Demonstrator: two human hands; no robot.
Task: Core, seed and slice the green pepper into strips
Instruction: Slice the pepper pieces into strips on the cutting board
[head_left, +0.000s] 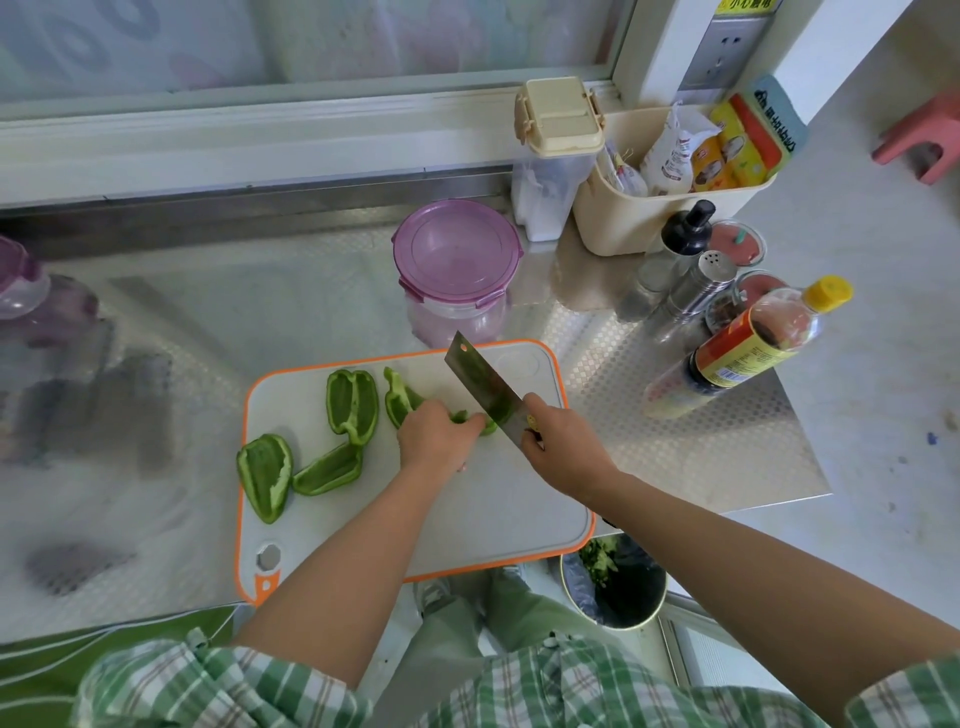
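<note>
Head view: a green pepper piece (401, 400) is being held down on the far middle of the cutting board (467, 499) by the left hand (434, 434). Its fingers are being kept together and curled over the piece's right end. The fingertips are being hidden under the knuckles, so how much of the piece lies beneath cannot be told.

A cleaver (480, 384) is being gripped by the right hand (558, 441), fingers clamped round the handle, which is being covered almost wholly by the palm. The blade is being held tilted, edge down, just beside the left knuckles. Its lower part is being tinted green. Whether the edge is touching the board cannot be told. A small green bit (488, 427) is being glimpsed between hand and blade.

Three more pieces are being kept cut side up on the board's left half: an upper piece (352, 405), a corner piece (266, 475) at the left edge, and a middle piece (328, 470) touching both.

A purple-lidded container (457, 249) is being seen just beyond the board. A bin (613, 587) below the board's near right corner is being partly hidden by board and forearm; blurred green scraps are being made out inside. The counter at far left is being smeared by blur.
</note>
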